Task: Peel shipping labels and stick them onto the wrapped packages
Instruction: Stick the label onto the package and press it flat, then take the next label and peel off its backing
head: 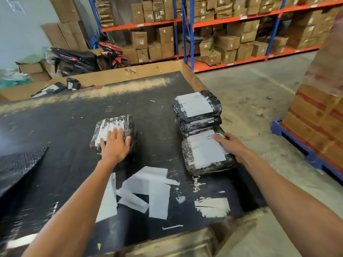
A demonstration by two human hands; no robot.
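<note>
The person stands at a black table (74, 112) and leans over it with both arms stretched. The left hand (115, 145) lies flat, its fingers (118, 133) straight and spread, pressing on the white label of a wrapped package (113, 135) in the middle of the table. The right hand (230, 145) rests on the label of a second package (206, 153) at the right edge, fingers straight and holding nothing. Just behind it stands a stack of labelled packages (197, 110). White backing papers (148, 190) lie scattered near the front edge, between the two arms.
</note>
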